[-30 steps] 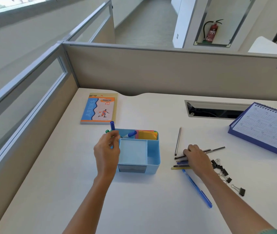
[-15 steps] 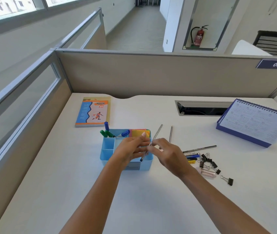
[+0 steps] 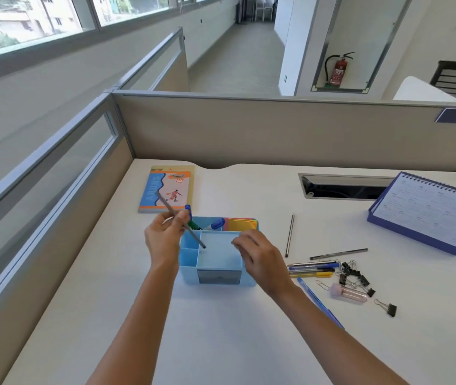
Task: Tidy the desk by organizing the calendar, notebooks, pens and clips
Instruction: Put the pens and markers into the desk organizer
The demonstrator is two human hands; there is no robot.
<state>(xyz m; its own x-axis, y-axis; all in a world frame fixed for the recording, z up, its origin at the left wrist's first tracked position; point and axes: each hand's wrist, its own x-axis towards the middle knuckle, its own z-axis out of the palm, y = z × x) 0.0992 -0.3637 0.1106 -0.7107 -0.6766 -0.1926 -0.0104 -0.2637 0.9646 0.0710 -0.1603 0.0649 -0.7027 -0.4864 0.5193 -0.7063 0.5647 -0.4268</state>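
My left hand (image 3: 164,240) pinches a thin grey pen (image 3: 193,234), tilted, its tip over the blue desk organizer (image 3: 218,272). Blue and green markers (image 3: 206,225) and coloured sticky notes (image 3: 242,224) stand in the organizer's back compartments. My right hand (image 3: 260,258) hovers over the organizer's right side, fingers loosely curled, holding nothing. Right of it lie several pens (image 3: 311,269), a grey pen (image 3: 290,235), another dark pen (image 3: 338,253), a blue pen (image 3: 313,297) and several black binder clips (image 3: 353,275). A notebook (image 3: 165,188) lies at the back left. The blue desk calendar (image 3: 429,211) stands at the right.
A clear clip tube with a pink cap (image 3: 349,294) and one stray binder clip (image 3: 388,307) lie near the clips. A cable slot (image 3: 341,186) opens in the desk's back. Partition walls (image 3: 249,129) close the back and left sides.
The grey pen has passed from between both hands into my left hand alone, which carried it left over the organizer. My right hand let go and stays over the organizer's right side.
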